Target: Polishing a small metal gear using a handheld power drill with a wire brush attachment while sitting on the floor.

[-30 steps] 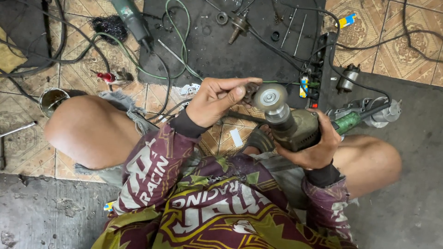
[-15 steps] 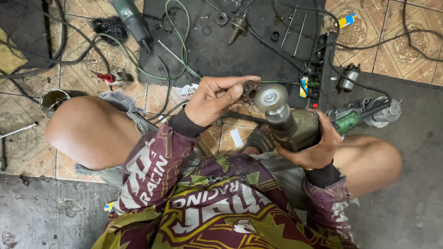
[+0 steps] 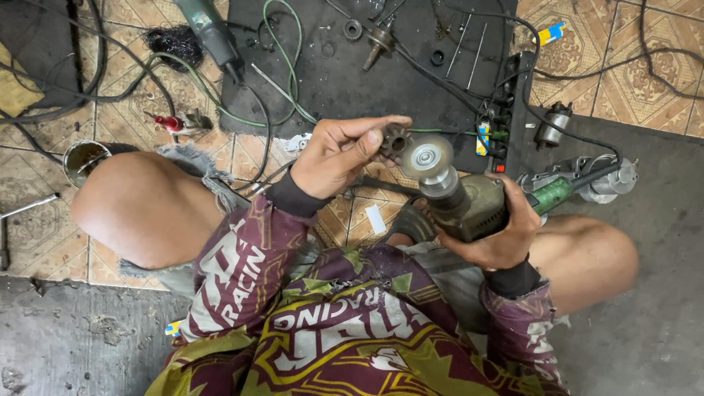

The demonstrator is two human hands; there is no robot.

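Head view: left hand [image 3: 339, 155] pinching small gear [image 3: 394, 141], right hand [image 3: 493, 233] clamped around grinder [image 3: 460, 198].

Floor's a mess tbh: black mat [image 3: 330, 81] up top with a green power tool [image 3: 213, 29], a small gear [image 3: 353, 29] and loose rods [image 3: 469, 48], green cable [image 3: 282, 59] looping across, tin can [image 3: 82, 158] left, yellow-blue tube [image 3: 550, 33] on the tiles

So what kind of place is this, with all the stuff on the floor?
Probably a small repair workshop set up on a tiled floor. Loose gears and shafts lie on a black mat, and the right hand holds a grinder.
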